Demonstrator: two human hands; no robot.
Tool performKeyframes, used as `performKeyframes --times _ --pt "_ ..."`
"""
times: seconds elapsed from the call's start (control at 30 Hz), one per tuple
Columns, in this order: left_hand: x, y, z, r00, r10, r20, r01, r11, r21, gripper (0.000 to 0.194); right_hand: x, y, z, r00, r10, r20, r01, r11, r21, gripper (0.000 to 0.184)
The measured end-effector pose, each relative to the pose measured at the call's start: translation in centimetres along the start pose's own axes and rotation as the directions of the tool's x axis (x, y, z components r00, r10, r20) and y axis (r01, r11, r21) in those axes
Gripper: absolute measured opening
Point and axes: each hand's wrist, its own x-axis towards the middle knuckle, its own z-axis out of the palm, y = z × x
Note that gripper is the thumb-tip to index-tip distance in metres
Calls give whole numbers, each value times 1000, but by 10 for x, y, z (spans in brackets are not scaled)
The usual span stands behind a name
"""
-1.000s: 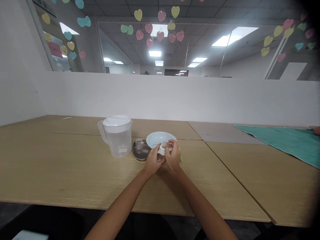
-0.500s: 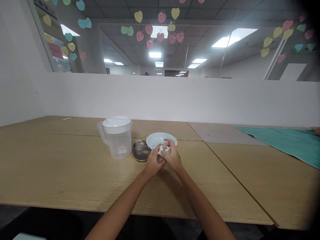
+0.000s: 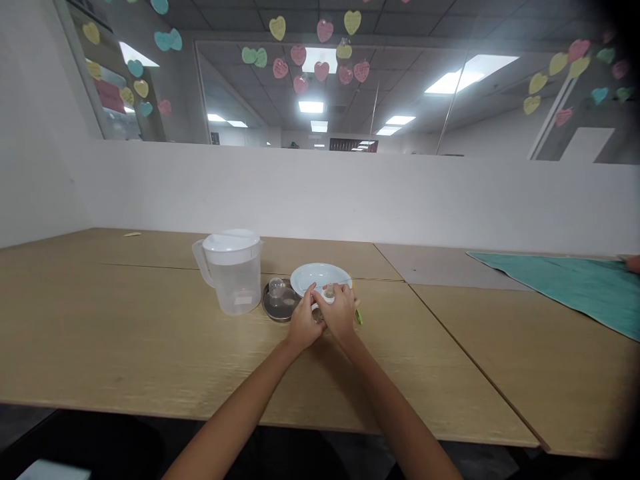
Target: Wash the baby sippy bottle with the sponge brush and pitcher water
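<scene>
Both my hands meet over a small clear bottle with a white cap (image 3: 325,298) near the middle of the wooden table (image 3: 150,333). My left hand (image 3: 303,323) wraps the bottle's body from the left. My right hand (image 3: 341,313) grips the white cap from the right, fingers curled over it. Just behind them lies a white plate (image 3: 320,275). A round metal tray (image 3: 279,305) with a small clear cup (image 3: 276,288) on it sits to the left of my hands.
A translucent plastic jug with a white lid (image 3: 231,270) stands left of the tray. Something green (image 3: 358,315) peeks out beside my right hand. A teal cloth (image 3: 575,283) covers the far right of the table. A white partition runs behind.
My hands and the bottle have stayed together and shifted very slightly; my right fingers have closed lower over the cap. The view has tilted a little.
</scene>
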Motion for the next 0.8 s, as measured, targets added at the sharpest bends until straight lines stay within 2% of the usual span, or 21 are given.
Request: performKeyframes --times 0.17,0.23,0.27,0.37,0.47,0.57,0.63,0.8 --pt "1 -1 -18 983 182 32 -183 939 290 75 1 8 -3 997 -69 -28 71 994 84 28" --pt "4 -5 -30 970 245 -6 -229 914 334 70 2 9 -3 994 -101 -26 104 990 99 26" --pt "7 -9 -36 967 249 -58 -213 910 355 65 2 10 -2 992 -125 -31 127 987 98 25" --pt "15 -30 -52 959 155 -239 -29 889 458 46 2 11 1 984 -167 -55 171 982 85 25" --pt "22 -59 -61 980 33 -195 88 813 576 38 1 12 3 983 -174 -65 179 981 81 25" --pt "23 -81 -63 995 -70 -71 99 780 618 43 1 13 3 982 -180 -62 186 979 90 26" --pt "21 -86 -62 995 -87 -48 98 771 630 48 1 13 3 981 -183 -62 188 978 94 27" --pt "20 -80 -58 989 -68 -134 136 781 609 46 0 12 3 983 -160 -84 166 985 58 27"
